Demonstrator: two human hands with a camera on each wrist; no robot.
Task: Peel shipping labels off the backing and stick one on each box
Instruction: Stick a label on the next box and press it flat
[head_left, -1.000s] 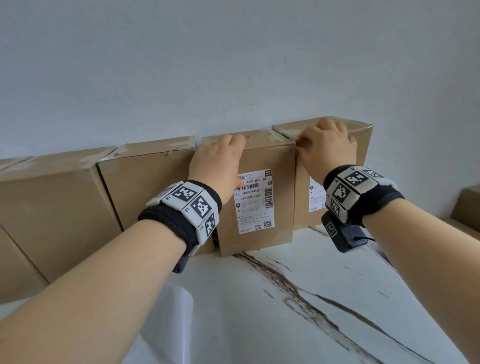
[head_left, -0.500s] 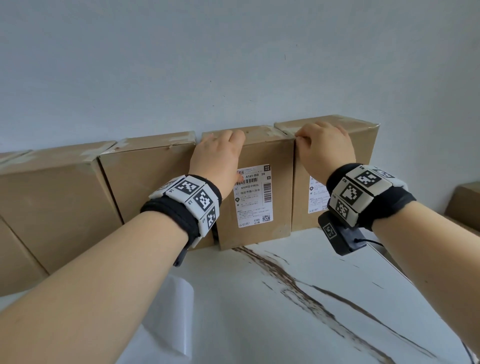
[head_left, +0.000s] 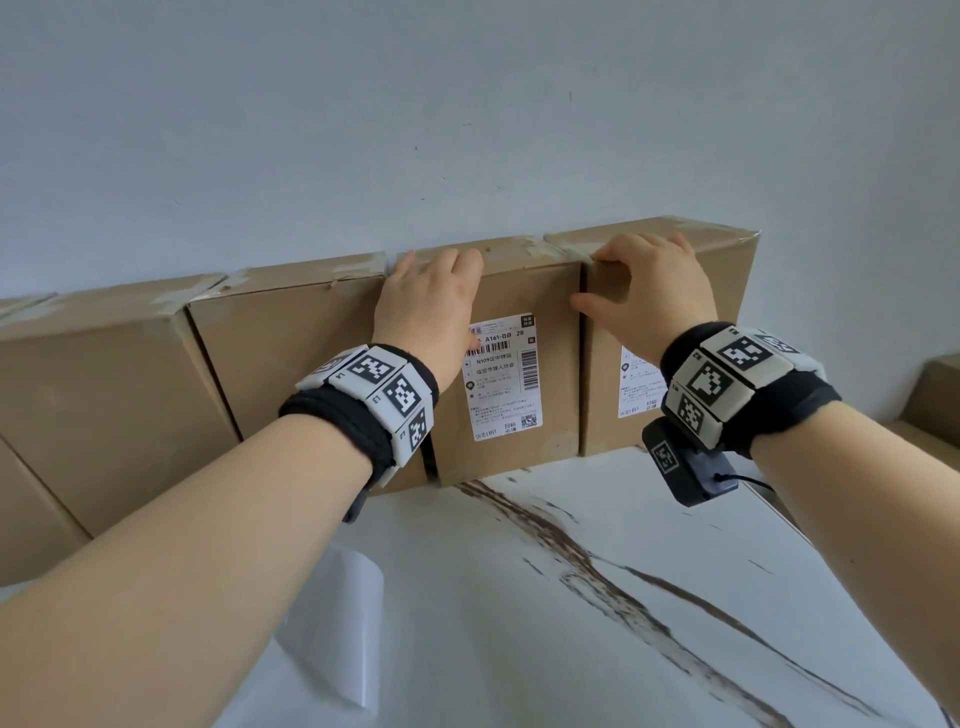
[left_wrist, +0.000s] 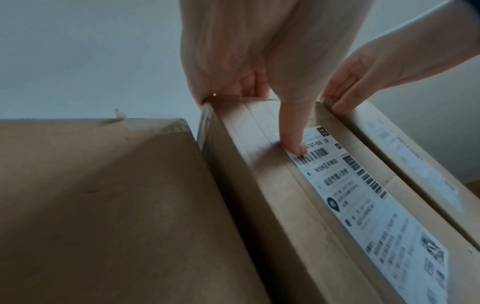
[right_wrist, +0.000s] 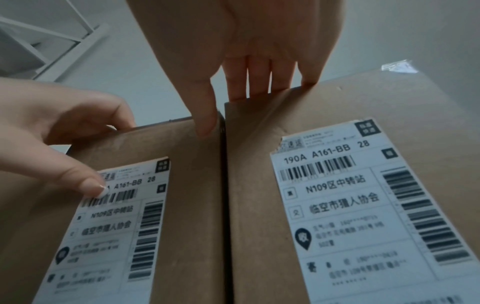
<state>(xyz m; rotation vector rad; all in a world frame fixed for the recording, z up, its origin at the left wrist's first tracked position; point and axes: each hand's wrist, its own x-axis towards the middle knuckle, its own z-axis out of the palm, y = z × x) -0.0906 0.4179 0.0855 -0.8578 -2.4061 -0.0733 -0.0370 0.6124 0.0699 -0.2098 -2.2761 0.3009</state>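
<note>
My left grip and right grip hook over labelled boxes; the two boxes left of them look unlabelled.

Soft even daylight, head view sharp, wrist views dim, blurred, stretched at edges

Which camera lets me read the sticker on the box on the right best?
The right wrist view: that label faces the camera, whole and readable. The head view shows only a strip of it beside the right hand; the left wrist view shows it blurred, edge-on.
</note>
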